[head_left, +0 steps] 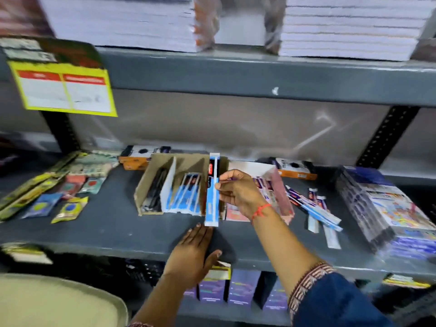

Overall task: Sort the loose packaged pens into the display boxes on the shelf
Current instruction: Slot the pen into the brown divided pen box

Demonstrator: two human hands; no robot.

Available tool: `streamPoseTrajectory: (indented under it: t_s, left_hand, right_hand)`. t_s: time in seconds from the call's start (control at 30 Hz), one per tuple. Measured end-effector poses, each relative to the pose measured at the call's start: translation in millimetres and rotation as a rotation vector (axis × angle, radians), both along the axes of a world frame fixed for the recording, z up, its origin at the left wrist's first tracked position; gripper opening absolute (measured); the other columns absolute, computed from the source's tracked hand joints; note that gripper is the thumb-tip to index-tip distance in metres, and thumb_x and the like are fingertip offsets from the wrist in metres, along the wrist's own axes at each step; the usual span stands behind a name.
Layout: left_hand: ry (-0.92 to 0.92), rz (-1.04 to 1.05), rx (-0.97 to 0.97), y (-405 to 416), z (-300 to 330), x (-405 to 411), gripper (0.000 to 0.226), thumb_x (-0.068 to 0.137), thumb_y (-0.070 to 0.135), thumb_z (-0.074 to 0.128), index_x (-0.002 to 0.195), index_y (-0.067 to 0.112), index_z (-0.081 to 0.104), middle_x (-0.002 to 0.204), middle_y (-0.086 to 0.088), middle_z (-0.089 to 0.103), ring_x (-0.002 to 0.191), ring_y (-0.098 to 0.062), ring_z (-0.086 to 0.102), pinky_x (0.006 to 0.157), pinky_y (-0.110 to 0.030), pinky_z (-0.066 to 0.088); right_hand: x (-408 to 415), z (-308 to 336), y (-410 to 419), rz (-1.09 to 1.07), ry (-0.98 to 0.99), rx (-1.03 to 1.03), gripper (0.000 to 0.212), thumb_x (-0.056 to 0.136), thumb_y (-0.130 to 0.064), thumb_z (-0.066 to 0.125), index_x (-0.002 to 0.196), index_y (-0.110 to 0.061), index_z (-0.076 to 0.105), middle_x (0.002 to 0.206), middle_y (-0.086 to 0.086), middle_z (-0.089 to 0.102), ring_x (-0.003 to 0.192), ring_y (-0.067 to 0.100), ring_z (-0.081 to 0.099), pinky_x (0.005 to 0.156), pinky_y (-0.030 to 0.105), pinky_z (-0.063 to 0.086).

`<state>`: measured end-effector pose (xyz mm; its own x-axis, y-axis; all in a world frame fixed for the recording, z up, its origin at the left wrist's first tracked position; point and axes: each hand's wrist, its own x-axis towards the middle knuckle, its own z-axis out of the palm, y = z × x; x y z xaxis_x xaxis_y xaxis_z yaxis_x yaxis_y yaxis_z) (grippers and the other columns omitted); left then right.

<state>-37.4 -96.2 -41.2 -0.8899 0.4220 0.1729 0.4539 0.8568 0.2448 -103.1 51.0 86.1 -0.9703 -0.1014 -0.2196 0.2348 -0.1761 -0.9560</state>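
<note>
My right hand (238,192) pinches a long blue-and-white packaged pen (212,199), held upright at the right edge of a brown cardboard display box (144,192). The box's compartments hold dark pens (155,192) on the left and blue packaged pens (186,194) in the middle. My left hand (193,251) lies flat on the shelf's front edge, just below the held pack, fingers spread, holding nothing. Several loose packaged pens (316,208) lie on the shelf to the right, beside a pinkish box (280,194) partly hidden behind my right hand.
The grey metal shelf (106,230) carries small flat packets (68,208) at left, orange-black boxes (139,159) at the back and a wrapped stack of books (387,208) at right. A yellow price tag (63,88) hangs from the upper shelf. Purple boxes (243,289) sit below.
</note>
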Motion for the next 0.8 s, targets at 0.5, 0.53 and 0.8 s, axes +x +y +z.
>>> streamPoseTrajectory:
  t_s: [0.5, 0.53, 0.8]
  left_hand:
    - [0.161, 0.190, 0.114, -73.5, -3.1, -10.7, 0.050, 0.083, 0.031, 0.039, 0.111, -0.002, 0.064, 0.115, -0.018, 0.065, 0.101, -0.031, 0.065, 0.082, -0.047, 0.052]
    - [0.164, 0.195, 0.116, -73.4, -4.5, -11.4, 0.050, 0.083, 0.031, 0.039, 0.111, -0.002, 0.064, 0.115, -0.018, 0.065, 0.101, -0.031, 0.064, 0.082, -0.047, 0.052]
    - [0.151, 0.191, 0.098, -77.2, -10.0, -15.6, 0.051, 0.083, 0.034, 0.039, 0.114, 0.001, 0.063, 0.117, -0.016, 0.064, 0.104, -0.027, 0.063, 0.086, -0.044, 0.050]
  right_hand:
    - [-100.7, -20.4, -114.2, 0.094, 0.005, 0.827, 0.032, 0.088, 0.001, 0.047, 0.060, -0.011, 0.039, 0.091, 0.024, 0.063, 0.082, 0.031, 0.066, 0.042, 0.021, 0.046]
    - [-103.5, -24.1, -115.6, 0.113, 0.020, 0.831, 0.036, 0.090, -0.002, 0.046, 0.059, -0.014, 0.035, 0.110, 0.026, 0.063, 0.101, 0.035, 0.064, 0.039, 0.012, 0.044]
    - [-112.1, -38.0, -127.1, 0.178, -0.055, 0.892, 0.023, 0.095, 0.001, 0.038, 0.100, 0.001, 0.061, 0.134, 0.027, 0.052, 0.120, 0.037, 0.054, 0.029, 0.002, 0.035]
